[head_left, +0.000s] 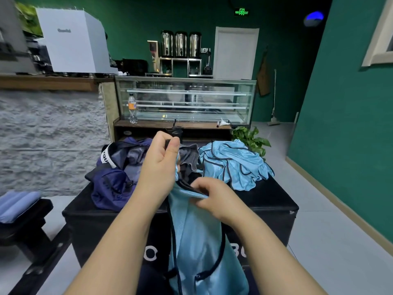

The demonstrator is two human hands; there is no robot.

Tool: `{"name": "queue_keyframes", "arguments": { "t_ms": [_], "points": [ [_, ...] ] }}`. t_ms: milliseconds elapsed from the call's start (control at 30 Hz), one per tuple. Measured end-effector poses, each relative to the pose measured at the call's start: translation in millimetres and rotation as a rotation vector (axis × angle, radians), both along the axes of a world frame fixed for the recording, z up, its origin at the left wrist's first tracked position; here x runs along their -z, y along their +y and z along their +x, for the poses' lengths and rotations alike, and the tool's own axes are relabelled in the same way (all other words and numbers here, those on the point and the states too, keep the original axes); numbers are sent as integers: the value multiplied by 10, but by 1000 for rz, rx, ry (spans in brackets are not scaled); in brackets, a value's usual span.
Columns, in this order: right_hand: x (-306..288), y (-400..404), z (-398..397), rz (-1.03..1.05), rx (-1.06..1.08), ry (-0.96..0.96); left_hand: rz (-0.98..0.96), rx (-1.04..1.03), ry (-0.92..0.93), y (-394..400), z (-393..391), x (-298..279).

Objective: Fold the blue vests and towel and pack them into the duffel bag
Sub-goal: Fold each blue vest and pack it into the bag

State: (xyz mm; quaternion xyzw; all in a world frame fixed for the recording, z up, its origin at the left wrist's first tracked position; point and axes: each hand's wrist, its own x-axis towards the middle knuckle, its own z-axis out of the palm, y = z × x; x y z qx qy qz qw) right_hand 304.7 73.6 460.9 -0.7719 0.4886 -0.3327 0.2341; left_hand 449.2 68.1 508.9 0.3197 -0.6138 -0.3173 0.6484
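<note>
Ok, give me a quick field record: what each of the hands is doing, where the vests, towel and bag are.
left hand: raised, pinching the top edge of the shiny light-blue vest with dark trim
right hand: gripping the same vest's edge lower down
held vest: hanging down in front of the black box-shaped table, unfolded
other light-blue vests: crumpled heap on the table's right
grey knitted towel: bunched behind the hands
navy fabric duffel bag: on the table's left, open
packed so far: cannot tell

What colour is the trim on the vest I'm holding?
Dark navy or black trim on the light blue vest, head view.
</note>
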Motion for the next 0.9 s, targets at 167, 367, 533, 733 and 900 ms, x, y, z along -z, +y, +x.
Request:
{"name": "queue_keyframes", "arguments": {
  "t_ms": [167,367,533,733,900],
  "points": [
    [153,-152,-348,15,361,-97,71,-81,-111,-9,61,75],
    [271,-205,-691,55,566,-185,100,-180,-275,-11,137,219],
    [372,-163,-851,163,689,-231,53,-231,-352,48,138,226],
    [53,-120,-618,317,553,-362,41,59,-693,159,-108,360],
    [-337,47,-511,476,366,-316,91,144,-942,238,-316,503]
  ]
}}
